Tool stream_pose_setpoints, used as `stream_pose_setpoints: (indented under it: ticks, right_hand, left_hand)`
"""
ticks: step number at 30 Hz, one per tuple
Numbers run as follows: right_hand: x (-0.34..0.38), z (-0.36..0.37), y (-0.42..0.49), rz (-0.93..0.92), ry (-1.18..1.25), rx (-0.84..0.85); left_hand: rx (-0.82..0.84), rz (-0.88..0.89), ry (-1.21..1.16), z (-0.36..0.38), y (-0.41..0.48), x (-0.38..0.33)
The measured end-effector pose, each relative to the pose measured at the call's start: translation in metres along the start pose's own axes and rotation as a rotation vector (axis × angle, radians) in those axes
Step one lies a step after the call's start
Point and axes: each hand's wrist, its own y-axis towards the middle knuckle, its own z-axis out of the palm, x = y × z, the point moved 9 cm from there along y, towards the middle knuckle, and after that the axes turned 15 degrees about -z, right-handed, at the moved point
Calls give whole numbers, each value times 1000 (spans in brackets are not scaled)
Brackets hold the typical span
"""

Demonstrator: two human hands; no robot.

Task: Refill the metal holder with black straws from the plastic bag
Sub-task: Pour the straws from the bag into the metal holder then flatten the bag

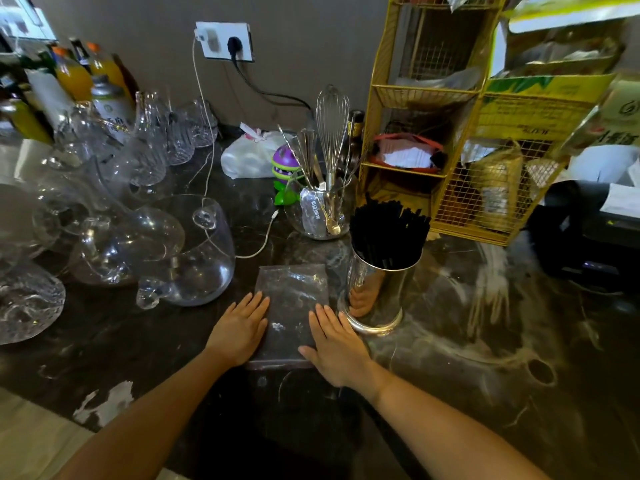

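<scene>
A clear plastic bag (292, 299) lies flat on the dark marble counter, and no straws show inside it. My left hand (239, 329) rests palm down on the bag's left edge, fingers apart. My right hand (334, 344) presses flat on its right side, fingers spread, holding nothing. Just right of the bag stands the shiny metal holder (375, 296), upright and packed with black straws (388, 233) that stick out of its top. My right hand's fingertips lie close to the holder's base.
Glass decanters and bowls (194, 258) crowd the counter to the left. Behind the bag stands a glass jar with a whisk and spoons (323, 209), with a white cable (256, 247) beside it. A yellow wire rack (450, 133) rises at the back right, and a black device (588, 230) sits far right.
</scene>
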Motion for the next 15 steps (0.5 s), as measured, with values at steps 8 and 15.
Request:
stream_pose_setpoints:
  ticks: [8,15]
  right_hand:
    - [8,-33,0,-8,153,10]
    - [40,-135,-16,-181,369,-274]
  left_hand:
    - [122,-132,-307,-11,6,-2]
    - [129,-24,-806,-67,-1,-40]
